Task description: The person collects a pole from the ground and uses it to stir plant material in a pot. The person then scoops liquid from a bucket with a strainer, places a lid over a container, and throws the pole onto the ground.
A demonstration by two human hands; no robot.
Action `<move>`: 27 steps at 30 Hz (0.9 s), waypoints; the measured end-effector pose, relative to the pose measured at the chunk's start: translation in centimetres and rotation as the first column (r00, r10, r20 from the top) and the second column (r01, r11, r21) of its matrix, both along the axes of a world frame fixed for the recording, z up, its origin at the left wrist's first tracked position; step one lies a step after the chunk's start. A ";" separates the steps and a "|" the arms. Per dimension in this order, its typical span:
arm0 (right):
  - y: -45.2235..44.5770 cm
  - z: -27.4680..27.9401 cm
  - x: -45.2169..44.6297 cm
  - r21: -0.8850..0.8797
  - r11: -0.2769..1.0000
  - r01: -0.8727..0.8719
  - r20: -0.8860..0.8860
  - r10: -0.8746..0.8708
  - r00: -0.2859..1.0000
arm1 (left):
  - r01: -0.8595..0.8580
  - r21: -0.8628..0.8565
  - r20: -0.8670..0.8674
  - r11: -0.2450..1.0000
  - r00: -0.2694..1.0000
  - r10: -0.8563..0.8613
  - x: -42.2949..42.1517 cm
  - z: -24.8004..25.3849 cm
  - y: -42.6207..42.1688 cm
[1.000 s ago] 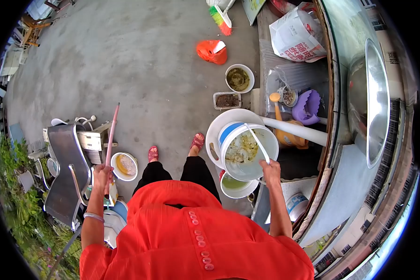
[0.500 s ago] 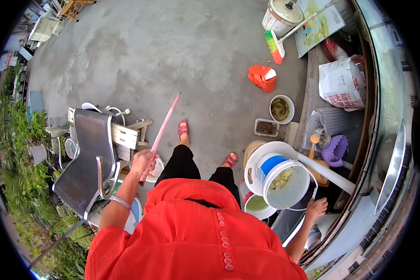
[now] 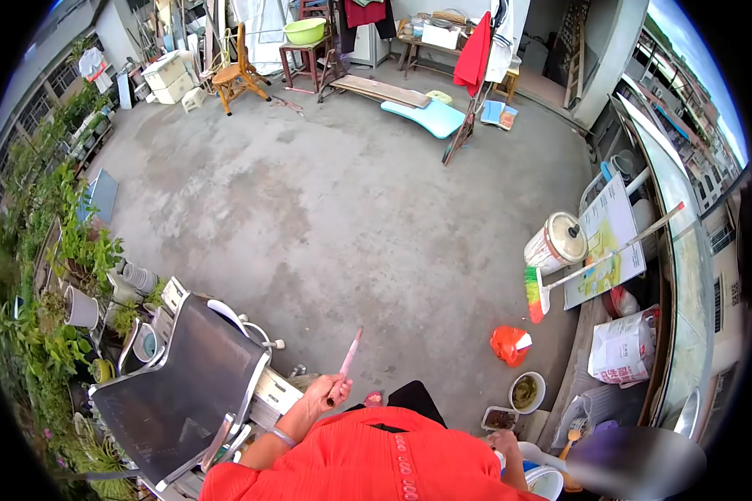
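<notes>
A pink stick (image 3: 351, 357) points up and away from my left hand (image 3: 329, 391), whose fingers are wrapped round its lower end. A bracelet circles my left wrist. Low on the right, my right hand (image 3: 501, 442) is curled beside my red shirt, near the white bucket (image 3: 546, 483). Something white shows just below the fingers, too small to make out. Most of the bucket is cut off by the bottom edge, and its contents are hidden. A bowl of dark greenish matter (image 3: 526, 392) and a small tray (image 3: 500, 419) stand on the floor just beyond.
A dark chair (image 3: 184, 384) stands at the left by potted plants. Right of centre are an orange-red bag (image 3: 510, 345), a broom (image 3: 537, 294) and a lidded bucket (image 3: 556, 242). Farther off are a wooden chair (image 3: 239, 71) and a blue board (image 3: 424, 118). A blurred dark oval covers the lower right.
The view has tilted up, bringing the far end into sight. The bucket and my right hand now sit lower in view, the bucket mostly out of frame. The stick is still in my left hand.
</notes>
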State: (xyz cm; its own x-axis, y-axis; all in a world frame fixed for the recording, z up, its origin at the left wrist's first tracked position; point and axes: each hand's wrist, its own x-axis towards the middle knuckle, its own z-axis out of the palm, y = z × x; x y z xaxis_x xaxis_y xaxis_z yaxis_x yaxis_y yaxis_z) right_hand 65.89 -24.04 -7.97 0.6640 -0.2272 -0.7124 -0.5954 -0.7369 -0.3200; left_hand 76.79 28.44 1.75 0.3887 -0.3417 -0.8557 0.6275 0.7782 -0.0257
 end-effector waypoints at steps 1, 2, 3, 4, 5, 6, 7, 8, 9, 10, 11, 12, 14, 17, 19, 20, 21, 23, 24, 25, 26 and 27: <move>2.5 3.0 2.9 -0.037 0.989 -0.141 -0.147 0.134 0.980 | -0.026 -0.016 -0.026 1.000 0.999 0.025 0.6 -1.1 1.2; 2.8 2.2 4.6 -0.043 0.979 -0.200 -0.231 0.185 0.955 | -0.045 -0.029 -0.056 0.999 0.997 0.044 1.2 -2.4 2.4; 2.8 1.1 6.5 -0.042 0.973 -0.226 -0.279 0.205 0.938 | -0.107 -0.027 -0.076 0.994 0.992 0.104 2.1 -2.8 3.4; 3.2 0.0 9.7 -0.043 0.967 -0.250 -0.325 0.223 0.919 | -0.164 -0.021 -0.097 0.986 0.982 0.162 5.2 -3.2 5.1; 3.4 -1.1 12.4 -0.044 0.961 -0.273 -0.364 0.239 0.900 | -0.175 0.027 -0.078 0.984 0.981 0.177 7.6 -4.1 6.5; 3.3 -2.1 13.6 -0.047 0.954 -0.296 -0.384 0.257 0.887 | -0.173 0.060 -0.079 0.983 0.981 0.178 6.7 -4.5 6.3; 3.5 -3.3 16.9 -0.049 0.943 -0.329 -0.398 0.284 0.872 | -0.216 0.018 -0.071 0.976 0.974 0.216 8.8 -5.1 7.5; 3.6 -4.4 20.1 -0.054 0.930 -0.363 -0.402 0.313 0.861 | -0.269 0.030 -0.068 0.963 0.960 0.271 12.5 -5.6 8.8; 3.5 -5.7 23.4 -0.056 0.909 -0.414 -0.397 0.360 0.844 | -0.320 0.045 -0.073 0.946 0.944 0.323 16.1 -5.9 9.8; 3.4 -7.1 27.2 -0.057 0.876 -0.479 -0.383 0.423 0.821 | -0.367 0.066 -0.082 0.928 0.925 0.371 19.5 -5.6 10.8; 3.5 -8.4 31.5 -0.063 0.823 -0.564 -0.352 0.511 0.785 | -0.378 0.131 -0.033 0.917 0.922 0.385 24.0 -4.4 11.7; 3.6 -9.6 36.0 -0.084 0.742 -0.665 -0.301 0.617 0.727 | -0.382 0.201 0.048 0.902 0.923 0.381 28.5 -3.7 13.3; 4.2 -10.7 45.8 -0.220 0.580 -0.785 -0.155 0.773 0.615 | -0.421 0.326 0.178 0.846 0.907 0.383 38.2 0.7 16.3; 11.3 -2.2 61.4 -0.380 0.684 -0.623 0.132 0.706 0.696 | -0.507 0.436 0.345 0.744 0.857 0.382 53.9 7.6 23.0; 15.4 2.6 69.3 -0.359 0.752 -0.553 0.274 0.651 0.708 | -0.517 0.514 0.592 0.685 0.791 0.153 64.4 13.1 27.0; 17.1 4.1 72.3 -0.345 0.781 -0.520 0.345 0.621 0.703 | -0.458 0.668 0.629 0.586 0.768 -0.117 68.9 14.7 29.2; 18.8 5.4 74.4 -0.298 0.837 -0.459 0.387 0.545 0.743 | -0.380 0.806 0.505 0.454 0.841 -0.193 72.8 16.0 30.8; 22.4 8.1 77.9 -0.191 0.916 -0.353 0.458 0.401 0.794 | -0.159 0.972 0.213 0.174 0.906 -0.365 77.9 15.4 33.0; 23.8 8.0 78.5 -0.199 0.939 -0.279 0.499 0.342 0.796 | -0.041 0.999 0.044 0.018 0.886 -0.462 80.2 13.5 34.6; 23.9 5.5 78.7 -0.237 0.936 -0.260 0.498 0.346 0.795 | 0.045 0.950 -0.232 -0.309 0.764 -0.602 82.0 9.3 36.3; 23.3 1.6 78.2 -0.219 0.952 -0.213 0.487 0.296 0.821 | -0.044 0.900 -0.307 -0.435 0.644 -0.701 81.6 7.0 36.6; 23.7 0.2 77.0 -0.281 0.934 -0.220 0.435 0.328 0.839 | -0.068 0.913 -0.305 -0.401 0.539 -0.785 81.3 2.5 37.6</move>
State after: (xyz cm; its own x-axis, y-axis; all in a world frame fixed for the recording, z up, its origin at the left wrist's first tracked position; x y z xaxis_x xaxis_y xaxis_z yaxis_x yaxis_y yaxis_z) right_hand 142.87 -0.34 -7.73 0.9619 -0.0940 -0.2568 -0.1776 -0.9287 -0.3254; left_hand 158.09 66.06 4.25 0.9512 0.2356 -0.1995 0.3068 -0.7928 0.5266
